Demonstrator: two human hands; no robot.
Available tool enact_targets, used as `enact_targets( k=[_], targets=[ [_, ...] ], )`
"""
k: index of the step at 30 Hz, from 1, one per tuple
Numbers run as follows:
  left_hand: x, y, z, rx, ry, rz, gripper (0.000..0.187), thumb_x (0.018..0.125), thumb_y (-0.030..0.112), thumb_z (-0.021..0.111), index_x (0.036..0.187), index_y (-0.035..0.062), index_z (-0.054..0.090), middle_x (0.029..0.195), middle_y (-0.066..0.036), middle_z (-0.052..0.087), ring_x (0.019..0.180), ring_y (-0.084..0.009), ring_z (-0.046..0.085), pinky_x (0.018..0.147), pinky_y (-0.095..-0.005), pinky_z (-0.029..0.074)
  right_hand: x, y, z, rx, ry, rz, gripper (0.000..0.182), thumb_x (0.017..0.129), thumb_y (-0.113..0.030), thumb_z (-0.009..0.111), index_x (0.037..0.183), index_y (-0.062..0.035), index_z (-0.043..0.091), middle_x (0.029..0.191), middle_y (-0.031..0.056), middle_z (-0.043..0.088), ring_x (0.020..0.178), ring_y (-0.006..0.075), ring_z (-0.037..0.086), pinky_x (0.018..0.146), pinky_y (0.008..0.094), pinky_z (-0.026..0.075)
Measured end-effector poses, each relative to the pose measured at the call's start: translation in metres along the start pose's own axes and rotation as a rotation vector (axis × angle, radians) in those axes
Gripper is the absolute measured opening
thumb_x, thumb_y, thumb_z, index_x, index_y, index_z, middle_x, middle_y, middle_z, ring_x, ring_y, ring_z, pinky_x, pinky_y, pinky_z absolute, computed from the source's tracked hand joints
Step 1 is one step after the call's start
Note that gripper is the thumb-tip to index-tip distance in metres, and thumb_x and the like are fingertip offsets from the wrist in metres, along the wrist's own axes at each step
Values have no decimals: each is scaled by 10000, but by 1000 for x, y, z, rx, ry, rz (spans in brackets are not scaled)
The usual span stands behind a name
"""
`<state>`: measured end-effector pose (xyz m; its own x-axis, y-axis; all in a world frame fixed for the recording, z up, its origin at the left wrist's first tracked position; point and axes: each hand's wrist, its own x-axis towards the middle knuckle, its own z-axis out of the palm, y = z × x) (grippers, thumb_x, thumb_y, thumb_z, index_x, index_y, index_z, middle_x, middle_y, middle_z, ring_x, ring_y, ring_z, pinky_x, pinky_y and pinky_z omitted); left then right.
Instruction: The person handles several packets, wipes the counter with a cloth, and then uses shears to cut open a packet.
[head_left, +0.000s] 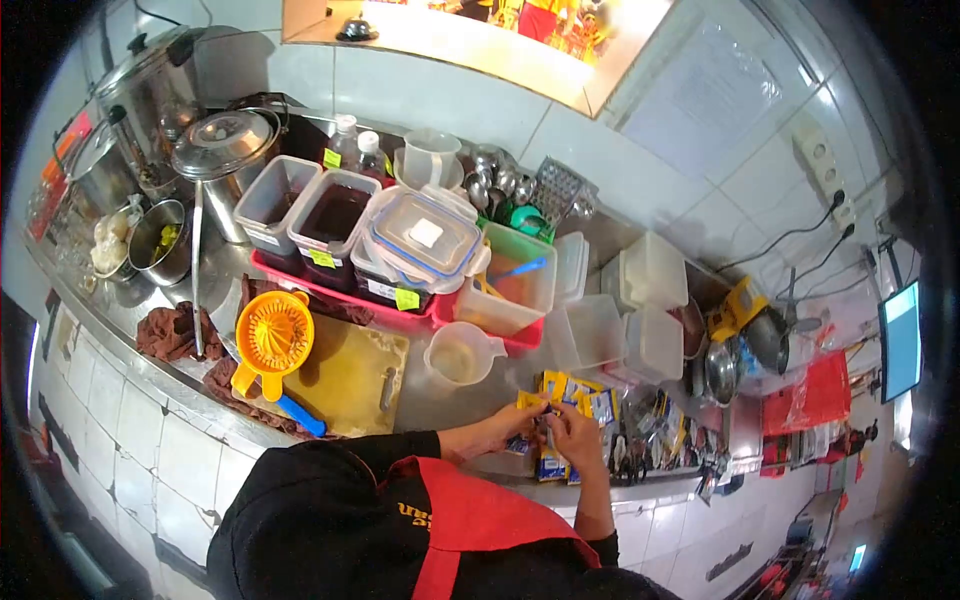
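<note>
Here are the two hands, left (497,428) and right (578,435), close together over the yellow-and-blue sachets (603,405) by the worktop's (422,408) front edge, fingertips nearly meeting; whether they grip anything, I can't tell. It's tight here! Loose cutlery (630,450) crowds the right side, cloudy plastic containers (585,330) block the way behind the sachets, and a translucent jug (462,355) stands near the left hand. Further left, a yellow cutting board (365,380), an orange juicer (275,335) overlapping it in view, a blue handle (303,415) poking out, and tubs of dark liquid (340,215) lined up beyond.
</note>
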<state>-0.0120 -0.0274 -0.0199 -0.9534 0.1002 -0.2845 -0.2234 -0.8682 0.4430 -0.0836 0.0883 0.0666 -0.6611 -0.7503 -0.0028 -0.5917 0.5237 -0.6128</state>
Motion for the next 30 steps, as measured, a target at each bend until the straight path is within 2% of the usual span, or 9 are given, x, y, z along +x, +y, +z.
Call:
enact_targets(
  k=[4, 8, 10, 11, 14, 15, 19, 22, 30],
  targets=[
    [0, 7, 4, 308, 163, 46, 397, 839, 499, 464, 1039, 157, 494, 740, 1, 520, 643, -98, 519, 530, -257, 435, 12, 2, 19, -220, 130, -167, 242, 777, -209, 609, 945, -35, 606, 674, 152, 607, 591, 228, 612, 545, 311, 471],
    [-5, 14, -7, 9, 34, 15, 460, 852, 540, 385, 1034, 132, 497, 753, -29, 573, 620, -120, 557, 522, -263, 464, 19, -11, 2, 377, -105, 91, 218, 776, -161, 617, 944, -22, 620, 698, 119, 636, 588, 172, 614, 528, 269, 463],
    [-12, 13, -8, -19, 8, -14, 483, 852, 548, 370, 1057, 128, 492, 742, -44, 577, 603, -135, 563, 521, -273, 472, 31, 25, 0, 47, 259, -198, 226, 771, -182, 628, 929, -20, 632, 733, 125, 640, 648, 191, 623, 576, 284, 475],
    [-16, 10, -8, -52, -26, -59, 506, 852, 556, 355, 1081, 124, 487, 730, -60, 581, 587, -149, 569, 521, -283, 480, 35, 44, -7, -177, 176, -63, 452, 750, -336, 637, 1072, -27, 566, 951, 235, 590, 907, 309, 579, 769, 387, 454],
    [-51, 16, 13, -114, -169, -212, 583, 858, 553, 328, 1193, 83, 415, 784, -94, 577, 681, -188, 596, 612, -302, 501, 23, 75, 4, -670, 238, 154, 715, 710, -506, 604, 1224, -43, 427, 1167, 345, 408, 1112, 442, 396, 936, 473, 320],
    [-50, 0, 8, -32, -264, -275, 593, 853, 558, 340, 1175, 69, 434, 818, -104, 590, 700, -186, 597, 617, -292, 500, 23, 107, 15, -548, 139, 212, 898, 670, -602, 574, 1308, -41, 283, 1236, 399, 265, 1181, 500, 255, 989, 500, 229],
    [-46, -21, 3, -11, -220, -641, 471, 830, 479, 486, 1123, 110, 484, 797, -75, 616, 683, -115, 594, 582, -247, 485, 10, 110, 24, -450, 175, 256, 876, 692, -563, 579, 1307, -15, 280, 1247, 381, 275, 1190, 501, 245, 991, 504, 227],
    [-62, -11, 23, 421, -213, -622, 427, 809, 384, 568, 1106, 84, 500, 850, -37, 615, 712, -54, 573, 602, -216, 472, 1, 100, 21, -406, 179, 230, 835, 707, -509, 594, 1294, 2, 291, 1257, 367, 274, 1182, 503, 257, 993, 491, 234],
    [-44, -36, 0, 538, -381, -613, 436, 829, 284, 566, 1148, 3, 471, 1000, -31, 565, 874, -83, 515, 736, -232, 435, -10, 123, 18, -405, 221, 62, 626, 764, -354, 583, 1221, 17, 368, 1165, 294, 417, 1082, 440, 397, 919, 470, 325]
  ],
)
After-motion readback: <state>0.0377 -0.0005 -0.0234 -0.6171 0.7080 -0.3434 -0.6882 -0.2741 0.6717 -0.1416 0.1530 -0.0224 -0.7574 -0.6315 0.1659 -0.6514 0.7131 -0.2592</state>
